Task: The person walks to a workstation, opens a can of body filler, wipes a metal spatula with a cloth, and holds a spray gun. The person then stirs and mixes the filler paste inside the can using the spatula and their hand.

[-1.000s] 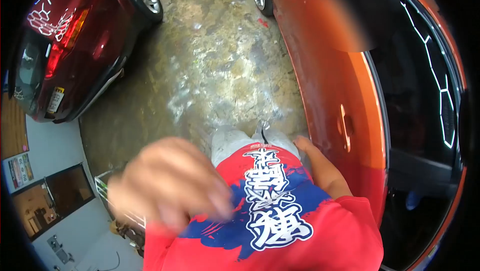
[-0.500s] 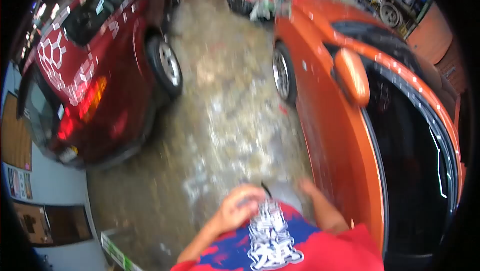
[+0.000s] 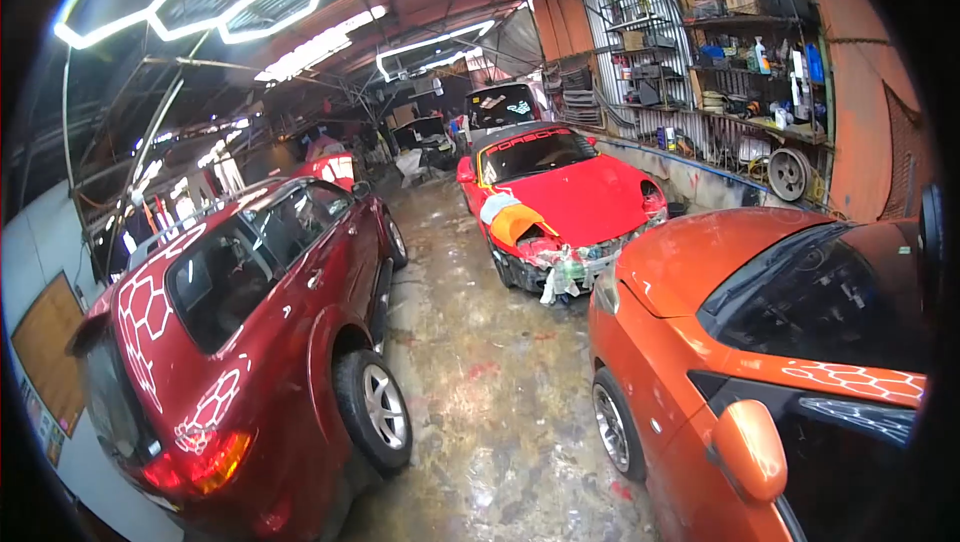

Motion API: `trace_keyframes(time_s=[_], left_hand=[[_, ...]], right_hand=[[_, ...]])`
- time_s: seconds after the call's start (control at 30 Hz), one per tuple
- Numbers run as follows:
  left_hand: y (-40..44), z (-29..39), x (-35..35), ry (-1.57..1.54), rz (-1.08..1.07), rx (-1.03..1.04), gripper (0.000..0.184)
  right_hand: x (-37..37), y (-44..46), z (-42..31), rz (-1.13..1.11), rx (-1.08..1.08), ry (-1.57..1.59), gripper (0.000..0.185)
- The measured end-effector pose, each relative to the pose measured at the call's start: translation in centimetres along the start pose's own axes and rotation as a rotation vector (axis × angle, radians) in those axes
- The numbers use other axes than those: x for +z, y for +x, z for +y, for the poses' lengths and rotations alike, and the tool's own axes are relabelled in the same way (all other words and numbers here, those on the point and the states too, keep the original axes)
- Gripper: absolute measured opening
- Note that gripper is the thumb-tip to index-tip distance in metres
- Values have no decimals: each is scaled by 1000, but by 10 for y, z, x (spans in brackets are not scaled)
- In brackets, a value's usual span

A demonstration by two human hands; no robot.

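Observation:
Neither my left hand nor my right hand shows in the head view now. To the right, closest to me, stands an orange car (image 3: 650, 342) with its side mirror (image 3: 750, 450) low in view. On the left is a dark red SUV (image 3: 290, 362), its tail light (image 3: 205, 462) facing me. Farther ahead a red sports car (image 3: 570, 197) sits with its front bumper off, and an orange cloth (image 3: 518, 222) lies over its fender.
A wet, stained concrete floor (image 3: 450, 362) runs between the cars. Shelves (image 3: 745, 117) crowded with bottles and tools line the right wall, with a wheel rim (image 3: 789, 174) below. Hexagonal lights (image 3: 270, 2) hang overhead. A brown board (image 3: 50, 352) is on the left wall.
My view has tilted up from the floor and my body to the workshop ahead. Both hands, visible low in the earlier frame, have left the picture.

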State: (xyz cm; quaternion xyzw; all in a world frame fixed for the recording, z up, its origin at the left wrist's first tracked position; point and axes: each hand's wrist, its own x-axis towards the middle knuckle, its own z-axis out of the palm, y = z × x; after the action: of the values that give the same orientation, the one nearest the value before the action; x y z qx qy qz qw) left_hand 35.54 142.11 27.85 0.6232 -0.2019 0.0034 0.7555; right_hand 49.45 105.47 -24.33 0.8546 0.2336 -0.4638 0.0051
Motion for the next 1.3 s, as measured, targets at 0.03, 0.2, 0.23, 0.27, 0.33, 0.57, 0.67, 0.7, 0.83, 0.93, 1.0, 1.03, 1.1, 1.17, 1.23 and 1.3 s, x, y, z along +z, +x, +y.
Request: trace_keyframes(time_s=[0.03, 0.2, 0.23, 0.27, 0.33, 0.57, 0.67, 0.7, 0.83, 0.93, 1.0, 1.03, 1.1, 1.17, 1.23, 1.3], left_hand=[[14, -2, -19, 1, 7, -11, 43], [63, -9, -103, -26, 36, -31, 46], [71, -12, -123, -35, 42, -28, 47], [78, -16, -143, -39, 39, -29, 48], [89, -25, -187, -56, 39, -34, 49], [137, -38, -357, -112, -24, -21, 54], [163, -50, -428, -157, -86, -22, 57], [173, -56, -451, -182, -109, -27, 57], [219, -124, -538, -132, 47, -115, 60], [194, -314, -630, 511, 320, -552, 61], [122, -434, -680, 831, 285, -796, 58], [64, -492, -695, 837, 334, -837, 58], [-24, -520, -709, 732, 118, -1113, 58], [-34, -507, -735, 617, 197, -1398, 56], [-20, -506, -767, 535, 381, -1500, 54], [3, -510, -794, 466, 553, -1495, 52]], right_hand=[[-22, 30, -1, -14, -27, -49, 49], [-149, 210, -36, 41, -305, -271, 48], [-199, 207, -67, 142, -351, -165, 50], [-234, 220, -91, 224, -320, -75, 51], [-283, 247, -140, 369, -261, 111, 54], [-306, 381, -177, 286, -351, -65, 43], [-348, 381, -205, 189, -158, -13, 41], [-358, 384, -211, 183, -122, 7, 41], [-388, 400, -236, 169, -27, 104, 39], [-414, 431, -254, 149, 11, 139, 37], [-441, 459, -261, 132, 30, 137, 36], [-457, 475, -262, 125, 37, 133, 36], [-497, 513, -264, 109, 42, 114, 35], [-541, 555, -266, 97, 37, 85, 34], [-589, 604, -271, 99, 19, 46, 33], [-640, 678, -281, 128, -20, -32, 31]])
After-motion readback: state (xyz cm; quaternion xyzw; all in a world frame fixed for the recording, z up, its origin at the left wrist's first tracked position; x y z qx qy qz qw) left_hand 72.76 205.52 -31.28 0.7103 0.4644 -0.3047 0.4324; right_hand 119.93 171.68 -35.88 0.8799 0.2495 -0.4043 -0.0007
